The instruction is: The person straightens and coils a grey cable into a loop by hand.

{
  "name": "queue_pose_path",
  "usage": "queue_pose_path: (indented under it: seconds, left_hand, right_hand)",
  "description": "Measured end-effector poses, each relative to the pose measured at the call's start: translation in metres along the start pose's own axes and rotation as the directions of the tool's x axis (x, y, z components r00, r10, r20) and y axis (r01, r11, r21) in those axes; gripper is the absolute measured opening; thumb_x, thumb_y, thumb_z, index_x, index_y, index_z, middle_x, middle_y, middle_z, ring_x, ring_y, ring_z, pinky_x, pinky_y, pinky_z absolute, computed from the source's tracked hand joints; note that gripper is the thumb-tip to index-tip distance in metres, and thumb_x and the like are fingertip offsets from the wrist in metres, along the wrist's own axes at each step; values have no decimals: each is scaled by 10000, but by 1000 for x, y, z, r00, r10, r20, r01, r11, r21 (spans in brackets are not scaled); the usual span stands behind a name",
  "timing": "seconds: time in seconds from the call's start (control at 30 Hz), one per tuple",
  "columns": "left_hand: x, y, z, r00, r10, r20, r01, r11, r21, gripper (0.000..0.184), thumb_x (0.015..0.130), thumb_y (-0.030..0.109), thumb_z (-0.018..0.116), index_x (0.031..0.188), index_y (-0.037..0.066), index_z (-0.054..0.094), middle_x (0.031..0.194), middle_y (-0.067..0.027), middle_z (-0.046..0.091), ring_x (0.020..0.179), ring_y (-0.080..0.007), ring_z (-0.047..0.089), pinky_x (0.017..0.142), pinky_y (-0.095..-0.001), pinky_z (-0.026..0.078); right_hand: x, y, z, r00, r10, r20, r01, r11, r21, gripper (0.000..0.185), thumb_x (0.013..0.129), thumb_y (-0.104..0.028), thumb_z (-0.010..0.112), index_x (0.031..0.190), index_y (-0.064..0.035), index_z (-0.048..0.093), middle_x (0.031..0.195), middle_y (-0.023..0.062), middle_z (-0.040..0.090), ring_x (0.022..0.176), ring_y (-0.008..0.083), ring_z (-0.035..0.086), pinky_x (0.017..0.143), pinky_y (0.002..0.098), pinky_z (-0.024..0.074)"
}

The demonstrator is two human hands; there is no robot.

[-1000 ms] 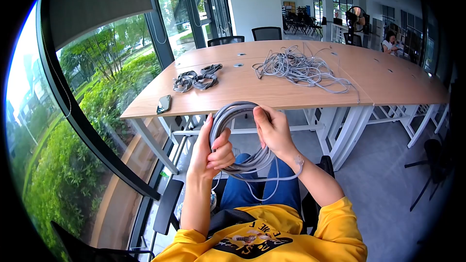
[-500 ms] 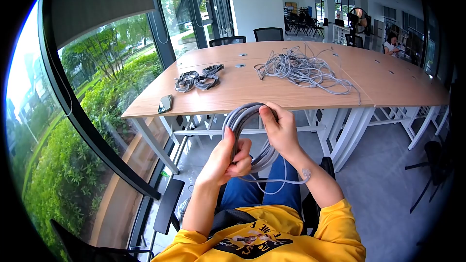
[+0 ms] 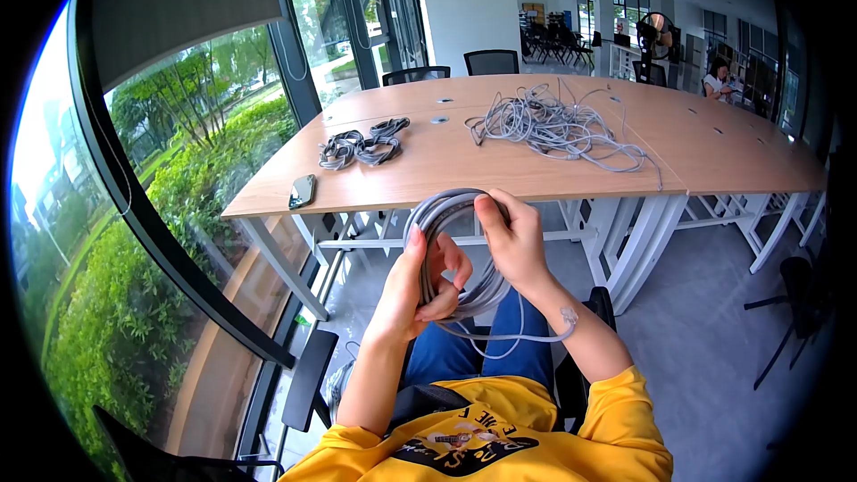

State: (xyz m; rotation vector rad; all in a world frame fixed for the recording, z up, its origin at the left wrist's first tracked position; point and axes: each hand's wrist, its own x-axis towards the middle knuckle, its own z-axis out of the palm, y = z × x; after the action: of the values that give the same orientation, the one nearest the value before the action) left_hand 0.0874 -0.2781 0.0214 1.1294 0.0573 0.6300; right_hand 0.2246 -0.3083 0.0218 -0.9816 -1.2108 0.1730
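Observation:
A coiled grey network cable [image 3: 444, 210] is held up in front of my lap, between both hands. My left hand [image 3: 420, 281] grips the coil's left side, thumb on the outside and fingers curled through the loop. On the upper right, my right hand [image 3: 512, 236] pinches the coil, its thumb pressed on the strands. A loose cable end with a clear plug [image 3: 569, 315] hangs from the bottom and reaches over to my right forearm. Part of the coil is hidden behind my fingers.
On the wooden table [image 3: 420, 180] lie a tangled heap of grey cable [image 3: 544, 125], several tied cable bundles [image 3: 364, 145] and a phone [image 3: 303, 191]. Chairs [image 3: 491, 62] stand behind it. A person [image 3: 719, 82] sits far right. Windows line the left.
My left fingers have loosened and lifted a little inside the loop, while the thumb stays on the coil. The right hand keeps its hold. The loose plug has shifted slightly right.

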Motion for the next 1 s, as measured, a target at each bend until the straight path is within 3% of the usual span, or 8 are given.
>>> queue_pose_path:
  seconds: [0.23,0.3,0.4,0.53,0.7,0.77,0.87,1.0]
  left_hand:
    - [-3,-4,-10,983,-2,182,33,985,-171,461,837,489,294,921,48,396,552,-20,377,280,-22,209,294,-165,158]
    - [-6,-2,-8,963,36,269,27,974,-225,459,841,465,320,986,36,396,521,-10,369,282,-22,217,297,-162,165]
    - [-8,3,-1,902,14,431,0,999,-33,575,861,376,342,1244,-14,165,363,17,324,262,-24,257,280,-168,156]
    - [-10,2,-3,880,85,468,-34,993,-117,630,881,318,306,1265,-39,-43,335,21,344,244,-45,248,276,-186,163]
    - [-16,6,0,890,167,423,-189,982,9,622,884,306,284,1244,-88,-34,335,4,376,223,-61,266,257,-200,175]
    - [-21,5,-5,911,241,333,-262,965,18,588,858,308,373,1266,-37,127,348,-4,382,237,-49,289,265,-183,192]
    - [-24,16,-11,866,401,298,-326,906,-270,596,884,341,264,1278,5,-30,335,12,355,234,-65,261,259,-203,186]
    - [-25,29,-20,829,521,205,-371,785,-496,559,892,334,220,1285,67,-73,343,5,335,237,-55,218,252,-182,190]
  right_hand:
    - [-2,7,2,1000,16,-12,-15,998,60,338,800,-275,536,625,8,478,450,-15,353,441,41,280,383,219,237]
    - [-3,5,0,981,177,84,-189,968,167,350,816,-305,504,630,-9,479,457,-25,375,407,32,327,365,203,250]
    - [-7,5,-3,948,244,202,-295,914,278,346,831,-329,466,655,-32,478,463,-31,387,375,37,368,340,189,262]
    - [-8,3,-1,953,217,211,-274,914,299,339,838,-331,449,659,-43,460,451,-26,378,345,42,367,316,180,262]
    - [-3,5,1,914,61,402,-209,918,336,386,826,-427,409,760,-49,451,551,7,462,476,61,457,431,181,351]
    - [-2,8,-2,884,68,462,-240,915,325,444,807,-480,397,823,-40,449,643,25,507,583,81,502,525,187,389]
    - [-8,28,-8,812,103,575,-249,952,181,445,799,-454,444,847,-13,477,692,32,522,658,91,517,615,217,417]
    - [-10,34,-16,741,207,639,-325,943,73,333,833,-338,456,797,-11,511,695,25,517,659,93,519,625,215,415]
